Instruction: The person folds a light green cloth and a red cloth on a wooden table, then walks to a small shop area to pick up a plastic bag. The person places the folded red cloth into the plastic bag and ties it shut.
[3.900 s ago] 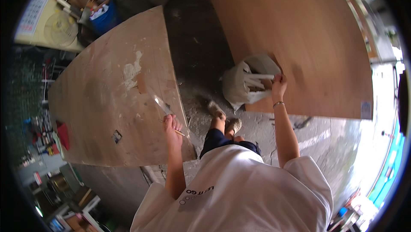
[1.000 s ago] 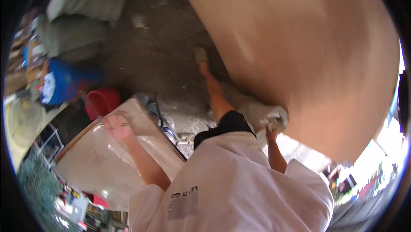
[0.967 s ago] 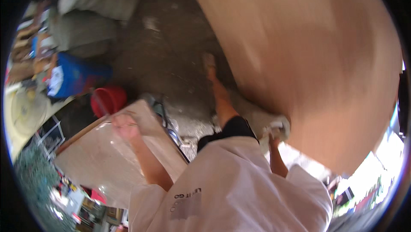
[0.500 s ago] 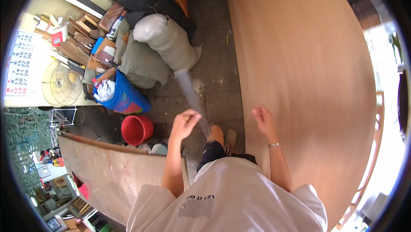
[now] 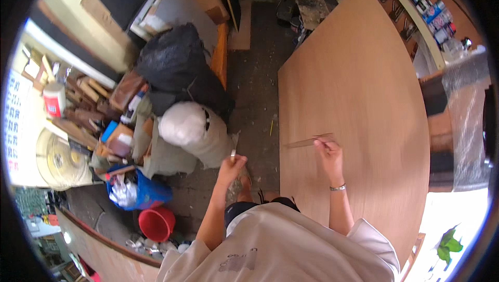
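The right hand (image 5: 331, 154) is raised over the left part of a broad wood-topped desk (image 5: 358, 74), its forearm running nearly straight up from the lower edge with one bracelet (image 5: 337, 187) at the wrist. Thumb and fingers are pinched together on one end of a single thin flat strip (image 5: 301, 143), which extends leftward, roughly level, over the desk's left edge area; whether it touches the top cannot be told. The left hand (image 5: 232, 169) is out over the floor, well apart from the right and slightly nearer the body, its forearm slanting inward. Its fingers are curled closed around one small object, whose pale tip (image 5: 233, 154) sticks up; the rest is hidden.

Just beyond the left hand stands one stuffed whitish sack (image 5: 195, 133), with one large black bag (image 5: 179, 66) behind it. Further left are one blue bin (image 5: 153, 191) filled with crumpled white stuff, one red bucket (image 5: 156, 225) and one round fan (image 5: 65, 159). One slim yellow stick (image 5: 271, 127) lies on the floor between the sack and the desk.
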`<state>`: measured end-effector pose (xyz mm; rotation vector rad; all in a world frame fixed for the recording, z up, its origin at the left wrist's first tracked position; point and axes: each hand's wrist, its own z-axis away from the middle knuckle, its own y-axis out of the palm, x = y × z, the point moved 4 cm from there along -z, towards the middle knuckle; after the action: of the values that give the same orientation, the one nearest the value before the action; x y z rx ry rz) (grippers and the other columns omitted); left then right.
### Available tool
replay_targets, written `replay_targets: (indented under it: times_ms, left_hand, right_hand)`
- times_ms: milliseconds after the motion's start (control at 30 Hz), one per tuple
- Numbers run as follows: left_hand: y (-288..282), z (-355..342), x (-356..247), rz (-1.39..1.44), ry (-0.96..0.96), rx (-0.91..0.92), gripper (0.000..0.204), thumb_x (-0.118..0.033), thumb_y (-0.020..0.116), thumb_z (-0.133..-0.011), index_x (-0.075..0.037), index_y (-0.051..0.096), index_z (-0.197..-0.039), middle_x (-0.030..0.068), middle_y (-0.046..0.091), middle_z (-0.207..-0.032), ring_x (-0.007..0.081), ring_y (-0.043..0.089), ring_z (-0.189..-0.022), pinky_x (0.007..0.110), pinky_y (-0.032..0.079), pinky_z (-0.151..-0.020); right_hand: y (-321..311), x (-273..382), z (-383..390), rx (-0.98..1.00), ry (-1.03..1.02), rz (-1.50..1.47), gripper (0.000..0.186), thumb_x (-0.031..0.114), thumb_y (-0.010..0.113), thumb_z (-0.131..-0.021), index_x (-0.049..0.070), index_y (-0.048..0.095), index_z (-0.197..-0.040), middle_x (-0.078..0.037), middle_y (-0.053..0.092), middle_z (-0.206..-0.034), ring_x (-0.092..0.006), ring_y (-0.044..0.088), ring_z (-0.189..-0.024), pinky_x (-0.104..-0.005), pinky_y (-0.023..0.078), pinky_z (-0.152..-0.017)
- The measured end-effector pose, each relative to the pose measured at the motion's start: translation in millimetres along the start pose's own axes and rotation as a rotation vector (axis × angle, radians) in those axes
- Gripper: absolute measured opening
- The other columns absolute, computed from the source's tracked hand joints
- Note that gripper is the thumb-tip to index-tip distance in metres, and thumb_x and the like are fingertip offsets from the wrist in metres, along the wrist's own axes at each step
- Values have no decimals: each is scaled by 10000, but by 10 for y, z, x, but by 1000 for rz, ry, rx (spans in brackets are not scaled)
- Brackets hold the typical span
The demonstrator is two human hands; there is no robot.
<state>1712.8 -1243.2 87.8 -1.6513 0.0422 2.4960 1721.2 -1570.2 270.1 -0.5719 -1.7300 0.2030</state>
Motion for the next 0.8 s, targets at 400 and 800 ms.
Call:
replay_targets:
  times_ms: [400,800]
  left_hand:
    - [-89,-3561,-1016,1156,-406,-107,414,-374,461,-1013,-138,441,-673,7,357,-613,175,358,-603,332,322,-605]
    - [173,-6934,-3155,1194,-353,-74,345,-304,542,-966,-156,391,-694,-20,314,-634,142,313,-588,318,315,-588]
  right_hand:
    - [-102,-1061,-3084,-330,283,-187,170,138,696,-920,-6,637,-987,-24,631,-835,-69,559,-687,-211,452,-570]
    - [90,-1148,-7979,-466,4,-194,255,156,683,-931,23,605,-1134,-21,608,-914,-94,533,-781,-245,449,-732]
